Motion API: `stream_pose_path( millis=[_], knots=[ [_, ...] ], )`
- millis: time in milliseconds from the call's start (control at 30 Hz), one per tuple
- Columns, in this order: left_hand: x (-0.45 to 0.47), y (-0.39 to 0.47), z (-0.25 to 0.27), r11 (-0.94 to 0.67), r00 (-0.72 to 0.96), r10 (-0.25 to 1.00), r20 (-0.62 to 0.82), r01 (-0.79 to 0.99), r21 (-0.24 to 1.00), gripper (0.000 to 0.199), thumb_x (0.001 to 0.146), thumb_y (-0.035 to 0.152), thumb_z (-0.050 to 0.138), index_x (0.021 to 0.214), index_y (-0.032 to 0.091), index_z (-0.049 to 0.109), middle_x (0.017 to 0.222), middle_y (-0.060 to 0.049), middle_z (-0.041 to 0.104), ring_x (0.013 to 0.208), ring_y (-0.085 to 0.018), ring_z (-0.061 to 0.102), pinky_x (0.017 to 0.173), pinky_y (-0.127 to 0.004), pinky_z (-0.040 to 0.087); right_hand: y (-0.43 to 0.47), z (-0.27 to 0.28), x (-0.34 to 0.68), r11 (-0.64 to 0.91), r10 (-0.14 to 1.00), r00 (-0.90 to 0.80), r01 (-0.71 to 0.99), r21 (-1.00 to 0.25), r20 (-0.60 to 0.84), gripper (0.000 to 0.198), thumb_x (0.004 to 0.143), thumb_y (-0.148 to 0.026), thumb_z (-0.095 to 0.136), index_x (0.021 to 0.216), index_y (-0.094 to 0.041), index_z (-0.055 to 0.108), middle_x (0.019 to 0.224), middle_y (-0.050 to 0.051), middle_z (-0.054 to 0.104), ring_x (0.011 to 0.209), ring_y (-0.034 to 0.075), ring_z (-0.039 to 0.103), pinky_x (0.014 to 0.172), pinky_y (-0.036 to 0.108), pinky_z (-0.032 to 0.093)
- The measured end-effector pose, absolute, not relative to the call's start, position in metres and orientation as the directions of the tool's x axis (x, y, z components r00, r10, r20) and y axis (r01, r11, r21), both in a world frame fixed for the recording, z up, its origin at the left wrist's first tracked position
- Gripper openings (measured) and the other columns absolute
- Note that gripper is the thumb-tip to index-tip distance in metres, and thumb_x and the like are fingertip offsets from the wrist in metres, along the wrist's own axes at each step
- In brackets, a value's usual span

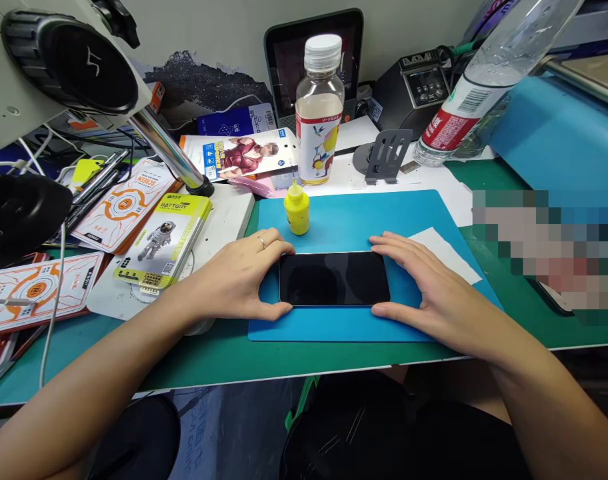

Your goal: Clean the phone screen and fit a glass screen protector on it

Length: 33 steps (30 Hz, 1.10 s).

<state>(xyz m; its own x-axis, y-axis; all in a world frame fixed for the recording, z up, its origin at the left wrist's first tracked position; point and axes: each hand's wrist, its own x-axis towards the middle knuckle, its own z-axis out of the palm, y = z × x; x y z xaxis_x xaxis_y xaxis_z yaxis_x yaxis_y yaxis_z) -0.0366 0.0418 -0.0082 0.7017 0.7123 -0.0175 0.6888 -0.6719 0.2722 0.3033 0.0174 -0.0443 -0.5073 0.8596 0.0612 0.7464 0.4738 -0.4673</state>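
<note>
A black smartphone [335, 279] lies sideways, dark screen up, on a light blue mat [304, 325]. My left hand [241, 273], with a ring on one finger, grips its left end, fingers at the far edge and thumb at the near edge. Around the right end, my right hand [431, 290] is curved the same way, fingertips on the far corner and thumb on the near one. A small yellow squeeze bottle [297, 212] with a pointed tip stands upright just behind the phone, near my left fingers. A piece of white paper [449, 252] lies partly behind my right hand.
Left are a microscope's metal post [171, 150], a yellow battery box [167, 233] and stacked screen boxes [127, 203]. Behind stand a drink bottle [320, 110], a grey phone stand [388, 157] and a tilted water bottle [477, 100]. A pixelated patch [549, 247] hides the right side.
</note>
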Motion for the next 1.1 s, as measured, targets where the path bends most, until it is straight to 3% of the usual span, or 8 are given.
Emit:
stream_pose_path(
  millis=[700,1100],
  knots=[
    [-0.0402,0.0457,-0.0092,-0.657,0.704,0.704,-0.095,0.696,0.290,0.055,0.083,0.054,0.070,0.124,0.019,0.056,0.110,-0.006,0.060,0.100,-0.026,0.064,0.083,-0.037,0.051,0.0166,-0.0443,0.3034,0.505,0.842,-0.537,0.748,-0.432,0.055,0.077,0.092,-0.065,0.063,0.155,-0.024,0.046,0.167,0.014,0.044,0.154,0.040,0.039,0.120,0.061,0.042],
    [-0.0411,0.0454,-0.0097,-0.708,0.734,0.678,-0.034,0.665,0.238,0.058,0.085,0.059,0.068,0.125,0.016,0.061,0.106,-0.008,0.063,0.096,-0.027,0.065,0.080,-0.038,0.051,0.0150,-0.0410,0.3009,0.509,0.842,-0.536,0.751,-0.420,0.061,0.074,0.095,-0.063,0.060,0.157,-0.024,0.045,0.166,0.014,0.045,0.155,0.037,0.038,0.120,0.060,0.043]
  ],
)
